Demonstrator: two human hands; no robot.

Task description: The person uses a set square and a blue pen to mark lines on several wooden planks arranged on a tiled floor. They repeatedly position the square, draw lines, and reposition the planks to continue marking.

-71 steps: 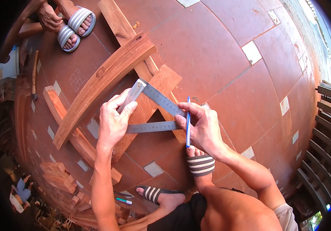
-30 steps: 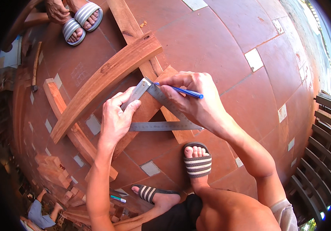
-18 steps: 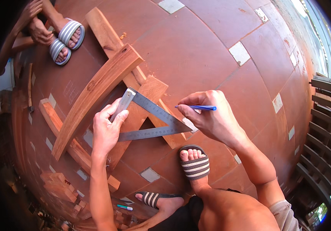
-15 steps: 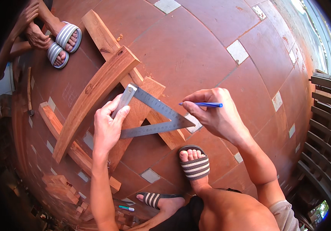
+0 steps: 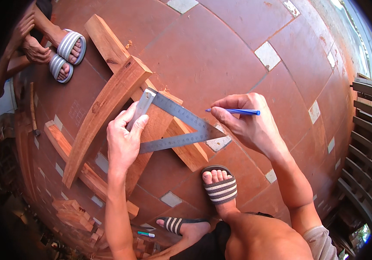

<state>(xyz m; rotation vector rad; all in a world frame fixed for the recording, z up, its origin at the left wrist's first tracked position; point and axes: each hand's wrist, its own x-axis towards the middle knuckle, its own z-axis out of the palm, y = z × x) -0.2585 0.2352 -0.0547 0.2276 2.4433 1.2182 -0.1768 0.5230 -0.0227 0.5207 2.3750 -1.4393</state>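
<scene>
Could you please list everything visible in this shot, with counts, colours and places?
Metal square: one, grey steel, lying across the boards at centre, under the left hand.
Pen: one, blue, in the right hand, right of the square.
Wooden boards: several, reddish brown, crossed on the floor at centre and left.
Wood offcuts: a small pile, brown, lower left.
Second pen: one, teal, on the floor near the bottom.
Tiled floor: terracotta with small white squares.
Another person's feet: two, in grey striped sandals, upper left.
Own feet: two, in dark striped sandals, bottom centre.
Left hand: pressing the square.
Right hand: fingers pinching the pen.
</scene>
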